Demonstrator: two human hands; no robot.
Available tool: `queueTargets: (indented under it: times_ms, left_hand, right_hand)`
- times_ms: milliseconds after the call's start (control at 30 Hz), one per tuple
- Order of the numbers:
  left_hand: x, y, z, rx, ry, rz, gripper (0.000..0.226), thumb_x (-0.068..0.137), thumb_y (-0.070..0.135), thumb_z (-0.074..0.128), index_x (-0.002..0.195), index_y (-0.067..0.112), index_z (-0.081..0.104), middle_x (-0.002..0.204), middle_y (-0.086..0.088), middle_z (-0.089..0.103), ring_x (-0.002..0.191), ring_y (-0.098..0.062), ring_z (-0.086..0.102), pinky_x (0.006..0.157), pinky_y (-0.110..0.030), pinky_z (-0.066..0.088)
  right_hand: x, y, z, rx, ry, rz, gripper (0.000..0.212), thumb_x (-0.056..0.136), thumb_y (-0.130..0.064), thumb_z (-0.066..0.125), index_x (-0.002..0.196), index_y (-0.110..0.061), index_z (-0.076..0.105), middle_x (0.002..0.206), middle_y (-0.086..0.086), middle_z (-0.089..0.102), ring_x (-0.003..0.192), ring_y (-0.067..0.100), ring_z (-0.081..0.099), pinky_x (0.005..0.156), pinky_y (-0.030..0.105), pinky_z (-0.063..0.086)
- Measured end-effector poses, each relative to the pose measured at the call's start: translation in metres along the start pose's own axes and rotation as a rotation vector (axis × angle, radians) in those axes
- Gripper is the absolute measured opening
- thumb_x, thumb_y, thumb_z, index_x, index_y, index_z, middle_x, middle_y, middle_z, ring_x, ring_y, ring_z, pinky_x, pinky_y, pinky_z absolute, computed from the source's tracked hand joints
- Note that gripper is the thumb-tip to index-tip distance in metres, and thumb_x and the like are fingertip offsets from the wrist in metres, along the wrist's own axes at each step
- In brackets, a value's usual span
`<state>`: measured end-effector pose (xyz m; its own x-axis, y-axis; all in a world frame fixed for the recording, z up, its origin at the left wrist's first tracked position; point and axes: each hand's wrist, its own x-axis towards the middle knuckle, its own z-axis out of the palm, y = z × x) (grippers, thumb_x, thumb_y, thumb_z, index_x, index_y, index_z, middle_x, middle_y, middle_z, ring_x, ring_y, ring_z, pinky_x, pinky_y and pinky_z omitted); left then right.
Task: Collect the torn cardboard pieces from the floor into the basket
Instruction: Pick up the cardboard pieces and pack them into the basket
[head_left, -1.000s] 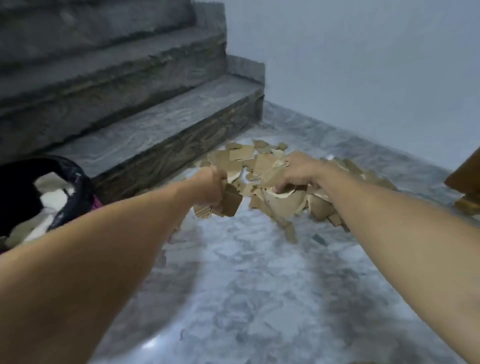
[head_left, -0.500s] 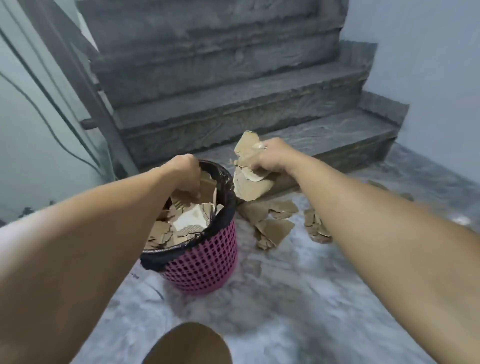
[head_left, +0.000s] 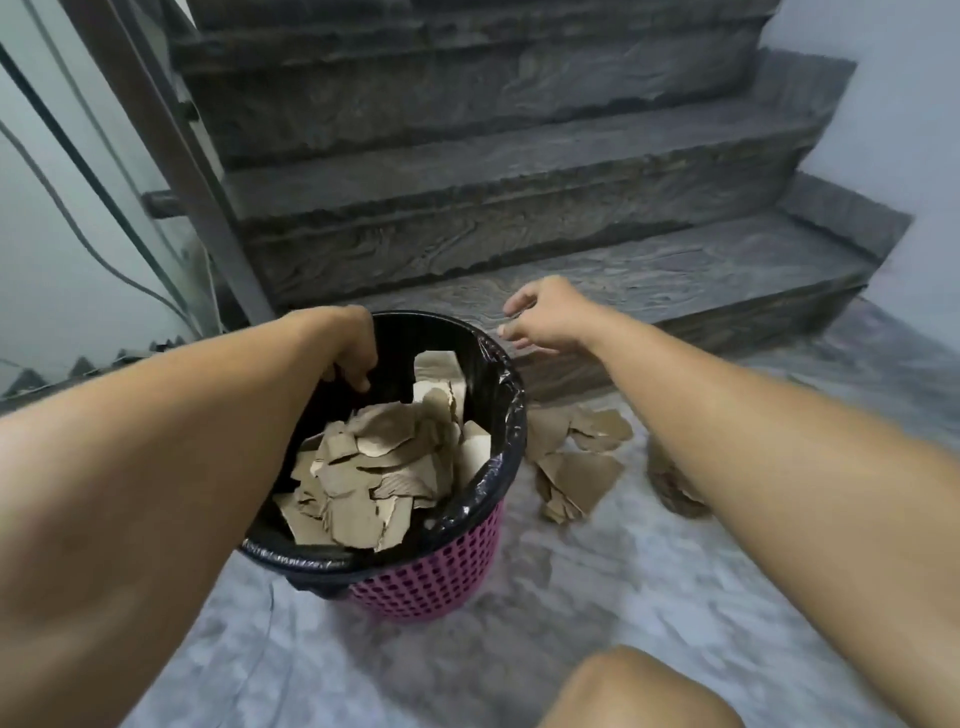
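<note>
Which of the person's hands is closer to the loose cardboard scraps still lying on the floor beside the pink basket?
The right hand. It hovers above and behind the floor scraps, just past the basket rim. The left hand is over the basket's far-left rim, farther away.

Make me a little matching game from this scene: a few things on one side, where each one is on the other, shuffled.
Things:
1. left hand
2. right hand
3. loose cardboard pieces
4. bin liner

Places:
A. on the floor right of the basket
B. folded over the basket rim
C. inside the basket mouth
D. above the lowest stair step, holding nothing

Pairs: 1-C, 2-D, 3-A, 4-B
</note>
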<state>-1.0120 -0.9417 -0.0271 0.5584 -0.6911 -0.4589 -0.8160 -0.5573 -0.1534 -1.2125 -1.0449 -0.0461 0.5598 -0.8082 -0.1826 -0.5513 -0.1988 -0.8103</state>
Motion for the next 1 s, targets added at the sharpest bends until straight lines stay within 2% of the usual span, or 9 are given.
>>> queueTargets:
  times_ms: [67,167,300,400,600,733,800,867,1000]
  left_hand:
    - [0.01,0.017,-0.019,-0.03,0.036,0.027,0.022,0.086,0.022,0.072,0.088,0.002,0.064,0.07,-0.009,0.066,0.061,-0.022,0.064,0.064,-0.031,0.055]
    - [0.022,0.05,-0.042,-0.132,0.13,0.13,0.014,0.087,0.013,0.066,0.086,-0.001,0.067,0.069,-0.013,0.068,0.063,-0.025,0.066,0.062,-0.033,0.057]
    - [0.035,0.109,-0.054,-0.233,0.341,0.333,0.014,0.083,0.013,0.06,0.086,0.005,0.071,0.082,-0.015,0.071,0.07,-0.028,0.065,0.07,-0.034,0.058]
    - [0.039,0.162,-0.048,-0.297,0.257,0.444,0.027,0.083,0.03,0.074,0.075,0.004,0.072,0.072,-0.013,0.07,0.064,-0.025,0.064,0.069,-0.035,0.059]
    - [0.058,0.275,-0.001,-0.186,0.094,0.538,0.05,0.085,0.053,0.066,0.075,0.003,0.064,0.065,-0.011,0.058,0.069,-0.029,0.06,0.07,-0.034,0.051]
    - [0.086,0.319,0.061,-0.135,-0.019,0.496,0.054,0.083,0.045,0.07,0.099,-0.006,0.064,0.077,-0.019,0.057,0.075,-0.031,0.059,0.059,-0.031,0.039]
    - [0.098,0.327,0.095,-0.136,-0.056,0.426,0.049,0.081,0.042,0.072,0.1,-0.002,0.064,0.079,-0.012,0.058,0.07,-0.025,0.055,0.058,-0.031,0.039]
    - [0.115,0.327,0.128,-0.157,-0.098,0.319,0.051,0.076,0.043,0.076,0.103,0.003,0.062,0.099,-0.012,0.063,0.084,-0.026,0.059,0.067,-0.032,0.048]
    - [0.143,0.312,0.169,-0.303,-0.071,0.124,0.065,0.073,0.045,0.079,0.125,0.012,0.06,0.124,-0.009,0.06,0.114,-0.025,0.058,0.094,-0.034,0.051]
  right_hand:
    - [0.006,0.018,-0.032,-0.041,0.014,0.059,0.014,0.086,-0.009,0.073,0.094,-0.013,0.062,0.104,0.014,0.069,0.08,0.021,0.069,0.058,0.028,0.046]
    - [0.011,0.046,-0.081,-0.128,0.059,0.157,0.012,0.084,-0.012,0.075,0.08,-0.015,0.065,0.104,0.014,0.071,0.092,0.026,0.069,0.074,0.035,0.055]
    - [-0.002,0.085,-0.135,-0.136,0.063,0.337,0.008,0.087,-0.015,0.073,0.086,-0.012,0.065,0.085,0.008,0.066,0.074,0.02,0.065,0.058,0.03,0.056]
    - [-0.021,0.116,-0.167,-0.146,0.082,0.401,0.009,0.088,-0.015,0.071,0.094,-0.011,0.066,0.089,0.009,0.066,0.078,0.02,0.065,0.063,0.03,0.054]
    - [-0.049,0.211,-0.22,-0.213,0.081,0.567,0.012,0.088,-0.012,0.069,0.098,-0.005,0.067,0.086,0.01,0.065,0.072,0.021,0.064,0.067,0.035,0.054]
    - [-0.048,0.281,-0.228,-0.247,0.058,0.648,0.011,0.088,-0.007,0.067,0.098,-0.002,0.066,0.082,0.012,0.064,0.068,0.023,0.061,0.056,0.028,0.05]
    - [-0.042,0.313,-0.219,-0.24,0.019,0.68,0.011,0.088,-0.007,0.066,0.097,-0.001,0.065,0.076,0.013,0.063,0.062,0.023,0.059,0.049,0.027,0.049]
    - [-0.031,0.34,-0.202,-0.191,-0.033,0.717,0.008,0.088,-0.009,0.065,0.084,-0.003,0.063,0.06,0.009,0.056,0.045,0.018,0.05,0.042,0.024,0.044]
    - [0.003,0.383,-0.161,-0.122,-0.017,0.741,0.035,0.087,-0.027,0.073,0.071,-0.008,0.048,0.05,0.005,0.042,0.04,0.018,0.038,0.045,0.025,0.039]
